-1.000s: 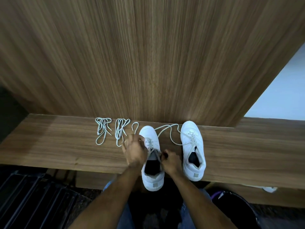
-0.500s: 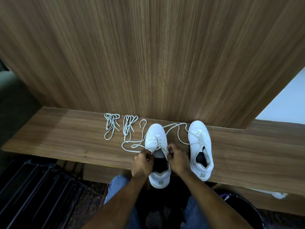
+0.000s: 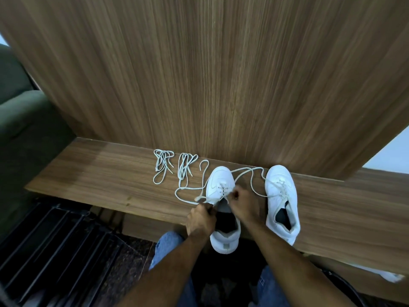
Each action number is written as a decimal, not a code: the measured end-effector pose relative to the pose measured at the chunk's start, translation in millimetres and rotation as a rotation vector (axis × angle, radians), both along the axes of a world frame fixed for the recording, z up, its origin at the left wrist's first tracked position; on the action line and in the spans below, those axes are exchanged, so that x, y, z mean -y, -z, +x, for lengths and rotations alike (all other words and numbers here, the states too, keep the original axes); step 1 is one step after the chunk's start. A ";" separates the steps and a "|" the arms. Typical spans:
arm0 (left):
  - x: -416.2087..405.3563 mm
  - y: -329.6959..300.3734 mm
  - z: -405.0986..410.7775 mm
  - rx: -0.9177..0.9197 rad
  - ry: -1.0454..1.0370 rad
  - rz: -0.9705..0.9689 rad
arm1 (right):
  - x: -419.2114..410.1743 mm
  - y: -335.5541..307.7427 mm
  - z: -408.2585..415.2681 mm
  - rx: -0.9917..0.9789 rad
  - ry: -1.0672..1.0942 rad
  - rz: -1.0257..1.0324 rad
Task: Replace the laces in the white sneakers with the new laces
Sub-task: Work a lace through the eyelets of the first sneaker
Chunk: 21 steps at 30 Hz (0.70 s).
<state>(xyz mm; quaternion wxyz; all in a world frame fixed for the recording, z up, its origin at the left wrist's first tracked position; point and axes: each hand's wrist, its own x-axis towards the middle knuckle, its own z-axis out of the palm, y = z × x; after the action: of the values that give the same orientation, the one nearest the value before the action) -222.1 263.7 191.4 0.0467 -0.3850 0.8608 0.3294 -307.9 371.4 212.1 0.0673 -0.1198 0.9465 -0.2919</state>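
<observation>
Two white sneakers stand toes-away on a wooden shelf (image 3: 99, 173). The left sneaker (image 3: 221, 180) hangs its heel over the shelf's front edge. My left hand (image 3: 200, 220) grips its left side by the collar and pinches the lace there. My right hand (image 3: 242, 202) pinches the lace over its eyelets. That loose lace (image 3: 188, 188) trails left across the shelf. The right sneaker (image 3: 282, 196) stands apart with its lace (image 3: 252, 173) loosened and looping toward the left sneaker. Two bundled new laces (image 3: 162, 165) (image 3: 186, 166) lie to the left.
A tall wood panel (image 3: 221, 74) rises right behind the shelf. A green cushion (image 3: 24, 120) is at the far left. A dark slatted rack (image 3: 55, 244) sits below left. My jeans-clad knees (image 3: 168, 247) are under the shelf edge.
My left hand came back from the shelf to the left sneaker's collar. My right hand moved up onto the eyelets. More lace now lies pulled out to the left.
</observation>
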 end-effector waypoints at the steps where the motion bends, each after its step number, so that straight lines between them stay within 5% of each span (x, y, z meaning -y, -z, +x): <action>1: 0.6 1.4 -0.3 -0.005 0.007 -0.003 | -4.9 2.8 -4.2 0.140 0.179 -0.155; 3: 1.0 2.5 -0.6 -0.002 0.015 -0.007 | -14.5 12.7 -10.5 0.269 0.359 -0.320; 7: 3.5 6.2 -1.8 0.008 0.029 -0.012 | -10.9 -5.1 -1.5 0.117 0.032 -0.215; 11: 5.2 6.3 0.1 0.002 0.039 -0.037 | -3.4 -6.3 -0.9 -0.176 -0.491 0.238; 17: 3.6 5.6 0.8 0.009 0.049 -0.049 | -0.6 0.6 -1.9 -0.454 -0.579 0.458; 19: 3.5 6.0 0.4 0.001 0.059 -0.057 | -5.5 3.7 -4.8 -0.544 -0.599 0.453; 21: 3.5 7.9 0.4 -0.003 0.063 -0.067 | -9.8 6.1 -7.5 -0.420 -0.573 0.217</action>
<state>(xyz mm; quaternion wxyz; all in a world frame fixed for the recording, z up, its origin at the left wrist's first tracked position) -221.7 260.2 183.5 0.0428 -0.3587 0.8831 0.2995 -315.3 381.2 206.0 -0.0369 -0.4295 0.8932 -0.1283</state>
